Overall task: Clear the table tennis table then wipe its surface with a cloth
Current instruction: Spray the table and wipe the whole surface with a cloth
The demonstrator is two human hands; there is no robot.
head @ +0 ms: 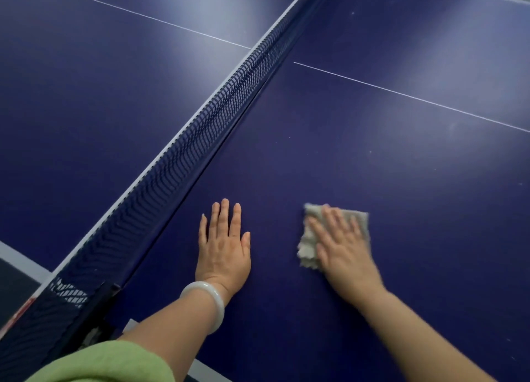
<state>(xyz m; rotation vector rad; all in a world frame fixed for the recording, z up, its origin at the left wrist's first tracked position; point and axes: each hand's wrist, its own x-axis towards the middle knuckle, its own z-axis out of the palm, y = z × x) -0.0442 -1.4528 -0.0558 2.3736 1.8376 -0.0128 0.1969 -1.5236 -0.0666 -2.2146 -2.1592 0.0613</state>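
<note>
Right hand (341,244) has its fingers spread flat, pressing a beige cloth (308,246) onto the blue table tennis counter (372,157). Left hand (225,246) lies flat beside the net (183,157), fingers straight and together.

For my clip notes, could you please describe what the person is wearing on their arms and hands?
The left hand is bare, with a smooth, pale, translucent bangle round the wrist and a light green sleeve higher up the arm. The right hand and forearm are bare, with nothing worn.
</note>
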